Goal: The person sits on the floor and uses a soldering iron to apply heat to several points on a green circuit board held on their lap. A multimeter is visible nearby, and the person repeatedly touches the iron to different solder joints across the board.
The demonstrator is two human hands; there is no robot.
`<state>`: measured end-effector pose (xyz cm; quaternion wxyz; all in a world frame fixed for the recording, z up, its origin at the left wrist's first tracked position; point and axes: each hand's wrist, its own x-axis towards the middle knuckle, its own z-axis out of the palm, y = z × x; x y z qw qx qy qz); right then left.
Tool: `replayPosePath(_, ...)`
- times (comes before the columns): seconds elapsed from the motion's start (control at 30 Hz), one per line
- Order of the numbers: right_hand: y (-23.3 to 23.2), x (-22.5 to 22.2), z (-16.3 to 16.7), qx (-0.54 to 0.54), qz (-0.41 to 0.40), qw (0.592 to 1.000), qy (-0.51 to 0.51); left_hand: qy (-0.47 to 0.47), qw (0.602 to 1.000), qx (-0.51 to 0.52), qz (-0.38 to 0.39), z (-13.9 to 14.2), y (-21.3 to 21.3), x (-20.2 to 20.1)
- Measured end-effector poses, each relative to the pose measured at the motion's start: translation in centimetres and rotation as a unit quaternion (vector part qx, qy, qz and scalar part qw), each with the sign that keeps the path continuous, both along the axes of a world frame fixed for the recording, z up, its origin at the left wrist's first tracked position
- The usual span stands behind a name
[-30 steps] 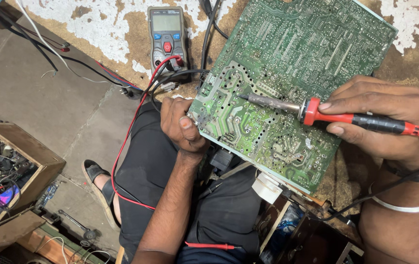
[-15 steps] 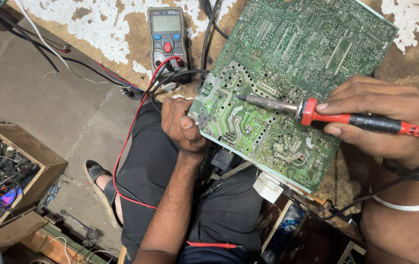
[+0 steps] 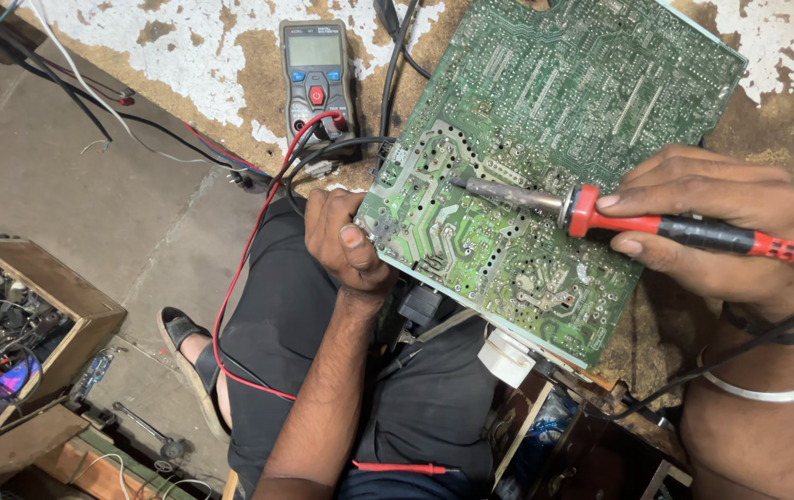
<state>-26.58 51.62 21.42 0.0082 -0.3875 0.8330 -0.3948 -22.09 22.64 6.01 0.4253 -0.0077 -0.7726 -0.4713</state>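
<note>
the right hand [image 3: 721, 231] is at the right side of the frame. its fingers are closed around the red and black handle of a soldering iron [image 3: 656, 222]. the metal tip of the iron points left and rests on the green circuit board [image 3: 554, 139], near the middle of the frame.

the circuit board is big and fills the upper middle and upper right of the frame. it is tilted, with its lower edge over the person's lap. its shiny solder side faces up.

the left hand [image 3: 346, 241] is just left of the middle. it grips the lower left edge of the board, with the thumb pressed on top and the fingers curled under.

a grey multimeter [image 3: 316, 79] lies at the top of the frame, left of the board. a red wire [image 3: 230, 306] and a black wire [image 3: 341, 148] run from it. the red wire loops down over the person's dark trousers.

a wooden box [image 3: 36, 315] full of small parts and wires sits at the lower left. a foot in a black sandal [image 3: 184, 338] rests on the floor beside it.
</note>
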Motion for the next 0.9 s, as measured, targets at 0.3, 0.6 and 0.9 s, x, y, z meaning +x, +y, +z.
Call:
replayPosePath(0.3, 0.6, -0.5, -0.5, -0.004, 0.005, 1.000, -0.002, -0.007, 1.000, 0.004, -0.010, -0.5, 0.4, -0.2)
replayPosePath(0.6, 1.6, -1.4, -1.7, -0.011, 0.001, 1.000, -0.002, -0.009, 1.000, 0.001, -0.008, -1.3, 1.2, -1.2)
replayPosePath(0.9, -0.3, -0.8, -3.7, -0.010, 0.005, 1.000, -0.007, 0.003, 1.000, -0.006, -0.004, -3.5, -0.6, -0.8)
